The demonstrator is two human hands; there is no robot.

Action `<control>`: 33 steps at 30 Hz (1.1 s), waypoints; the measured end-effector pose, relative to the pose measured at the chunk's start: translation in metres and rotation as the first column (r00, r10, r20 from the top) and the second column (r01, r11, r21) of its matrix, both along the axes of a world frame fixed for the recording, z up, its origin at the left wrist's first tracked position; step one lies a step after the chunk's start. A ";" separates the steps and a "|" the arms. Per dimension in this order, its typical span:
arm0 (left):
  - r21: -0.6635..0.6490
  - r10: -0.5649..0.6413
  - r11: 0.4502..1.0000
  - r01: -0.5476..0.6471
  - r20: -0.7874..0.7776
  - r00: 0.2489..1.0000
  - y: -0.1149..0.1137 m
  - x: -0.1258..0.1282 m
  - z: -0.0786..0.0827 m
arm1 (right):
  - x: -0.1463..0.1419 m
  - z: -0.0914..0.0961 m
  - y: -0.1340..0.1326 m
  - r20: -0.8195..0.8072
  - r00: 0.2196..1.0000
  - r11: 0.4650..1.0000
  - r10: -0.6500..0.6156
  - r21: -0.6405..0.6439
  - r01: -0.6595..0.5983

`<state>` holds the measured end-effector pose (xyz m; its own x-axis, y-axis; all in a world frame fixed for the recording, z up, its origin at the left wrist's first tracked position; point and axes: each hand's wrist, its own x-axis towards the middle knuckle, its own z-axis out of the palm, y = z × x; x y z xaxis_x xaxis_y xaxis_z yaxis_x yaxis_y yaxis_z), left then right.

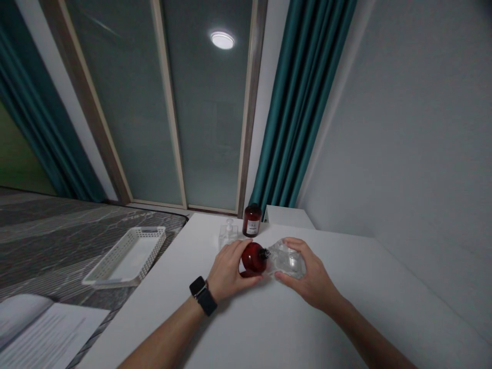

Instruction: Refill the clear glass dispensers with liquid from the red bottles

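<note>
Above the white table, my left hand (pixel 231 269) is wrapped round an amber bottle (pixel 253 258). The bottle lies tilted, its dark neck (pixel 264 253) pointing right. My right hand (pixel 309 277) grips a clear, shiny container (pixel 287 260) between thumb and fingers. The container's left end is close to the amber bottle's neck; whether the two touch, I cannot tell. Just behind my left hand stands a clear pump bottle (pixel 228 233), partly hidden by that hand. A second amber bottle (pixel 252 220), upright with a white label and dark top, stands behind both hands.
The white table (pixel 346 318) reaches to the grey wall at right. Beyond its left edge, a white perforated basket (pixel 148 256) and an open book (pixel 54 333) rest on a grey patterned surface. A white box-like block (pixel 290 217) stands behind the table, near teal curtains (pixel 298 102).
</note>
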<state>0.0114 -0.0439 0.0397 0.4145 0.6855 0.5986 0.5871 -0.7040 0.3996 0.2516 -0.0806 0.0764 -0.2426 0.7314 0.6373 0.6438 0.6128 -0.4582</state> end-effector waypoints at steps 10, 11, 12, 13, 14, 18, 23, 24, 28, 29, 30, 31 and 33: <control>-0.026 0.004 1.000 -0.004 0.027 1.000 0.000 0.001 0.000 | -0.001 0.006 0.000 -0.002 1.000 1.000 0.003 -0.016 -0.003; -0.027 0.004 1.000 -0.003 0.028 1.000 -0.001 0.001 0.000 | -0.001 0.005 0.000 0.000 1.000 1.000 0.001 -0.020 -0.001; -0.028 0.002 1.000 -0.001 0.028 1.000 -0.001 0.001 0.000 | -0.001 0.005 0.000 0.001 1.000 1.000 0.000 -0.023 0.000; -0.029 -0.002 1.000 0.002 0.029 1.000 -0.001 0.001 0.000 | -0.001 0.005 0.000 0.000 1.000 1.000 -0.001 -0.027 0.001; -0.031 -0.003 1.000 0.004 0.030 1.000 -0.001 0.001 0.000 | -0.001 0.005 0.000 -0.001 1.000 1.000 -0.003 -0.030 0.003; -0.043 0.000 0.999 0.001 0.034 0.999 -0.002 0.001 0.001 | -0.001 0.006 0.000 -0.009 1.000 0.999 -0.001 -0.035 0.000; -0.057 0.006 0.998 -0.004 0.038 0.999 -0.003 0.001 0.001 | -0.001 0.008 0.001 -0.005 1.000 0.999 0.012 -0.032 -0.013; -0.057 0.008 0.998 -0.006 0.038 0.999 -0.002 0.001 0.001 | -0.001 0.009 0.001 -0.002 1.000 0.999 0.015 -0.032 -0.015; -0.054 0.005 0.999 -0.002 0.046 0.999 -0.001 0.002 0.000 | -0.001 0.009 0.002 0.008 1.000 1.000 0.019 -0.024 -0.019; -0.051 0.002 0.999 0.000 0.050 0.999 -0.001 0.002 0.000 | -0.001 0.009 0.002 0.011 1.000 1.000 0.019 -0.024 -0.019; -0.049 0.000 0.999 0.003 0.053 0.999 -0.001 0.002 0.000 | -0.001 0.009 0.002 0.013 1.000 1.000 0.018 -0.026 -0.018; -0.048 -0.003 0.999 0.005 0.054 0.999 -0.001 0.002 0.000 | -0.001 0.009 0.002 0.015 1.000 0.999 0.017 -0.028 -0.016; -0.050 -0.003 0.999 0.006 0.057 0.998 -0.002 0.003 0.000 | 0.000 0.010 0.002 0.014 1.000 0.999 0.014 -0.034 -0.014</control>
